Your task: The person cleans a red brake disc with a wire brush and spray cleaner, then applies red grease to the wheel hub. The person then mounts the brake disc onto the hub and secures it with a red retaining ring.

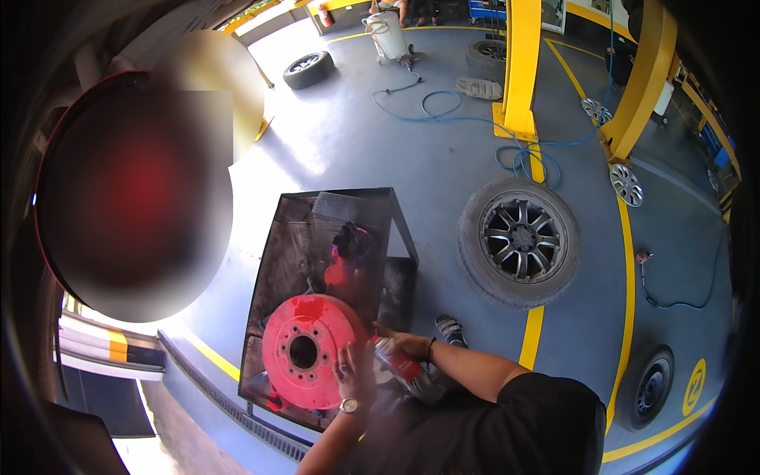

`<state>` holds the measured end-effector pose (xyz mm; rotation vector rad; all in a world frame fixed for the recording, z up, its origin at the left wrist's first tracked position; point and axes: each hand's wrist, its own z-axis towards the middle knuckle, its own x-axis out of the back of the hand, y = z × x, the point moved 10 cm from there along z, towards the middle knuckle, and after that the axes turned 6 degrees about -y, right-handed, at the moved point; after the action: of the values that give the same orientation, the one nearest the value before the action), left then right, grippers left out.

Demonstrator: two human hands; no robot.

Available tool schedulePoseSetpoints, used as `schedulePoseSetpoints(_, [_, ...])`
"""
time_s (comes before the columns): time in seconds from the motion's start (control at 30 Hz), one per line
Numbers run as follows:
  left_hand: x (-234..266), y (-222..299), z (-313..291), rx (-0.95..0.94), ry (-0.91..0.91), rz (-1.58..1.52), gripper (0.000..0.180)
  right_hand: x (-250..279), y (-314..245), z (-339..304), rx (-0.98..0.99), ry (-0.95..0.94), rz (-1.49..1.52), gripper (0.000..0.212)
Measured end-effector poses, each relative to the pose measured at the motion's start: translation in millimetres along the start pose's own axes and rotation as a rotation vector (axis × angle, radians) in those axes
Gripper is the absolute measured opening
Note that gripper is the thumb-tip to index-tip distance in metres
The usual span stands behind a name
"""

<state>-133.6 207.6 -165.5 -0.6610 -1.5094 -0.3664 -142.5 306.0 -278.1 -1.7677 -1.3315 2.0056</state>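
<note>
A red brake drum [277, 340], with a dark hole in its centre and a ring of smaller holes, lies on a black-framed work stand [285, 229]. My left hand [352, 378] rests on the drum's near right part, fingers stretched out flat. Just right of it, my right hand [410, 345] is closed around a red and silver spray can [402, 366], which is tilted with its top toward the drum. Further up the stand sits a red part [336, 274] with a black, crumpled-looking thing [350, 240] against it.
A wheel with tyre [479, 273] lies on the floor to the right, near yellow lift posts [518, 71]. A blue air hose [467, 119] loops across the floor. An air tool [645, 259] and another wheel [629, 396] are at far right. The left is blurred.
</note>
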Motion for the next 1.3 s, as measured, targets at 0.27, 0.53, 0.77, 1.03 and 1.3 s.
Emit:
schedulePoseSetpoints(0.27, [-7, -13, -23, 0.072, -0.009, 0.091, 0.088, -5, 3, 5, -0.012, 0.085, 0.306, 0.088])
schedulePoseSetpoints(0.53, [25, -8, -13, 0.062, -0.039, 0.036, 0.091, -30, -44, -7, 0.116, 0.135, 0.262, 0.056])
schedulePoseSetpoints(0.77, [102, -48, 13, 0.2, -0.007, -0.179, 0.081, -96, -128, 11, 0.084, -0.035, 0.243, 0.098])
schedulePoseSetpoints(1.03, [185, -165, 20, 0.226, 0.105, -0.433, 0.123, -172, -181, 79, 0.195, -0.148, 0.06, 0.101])
schedulePoseSetpoints(1.3, [163, -318, 3, 0.202, 0.225, -1.008, 0.11, -131, -173, 58, 0.387, -0.019, -0.201, 0.071])
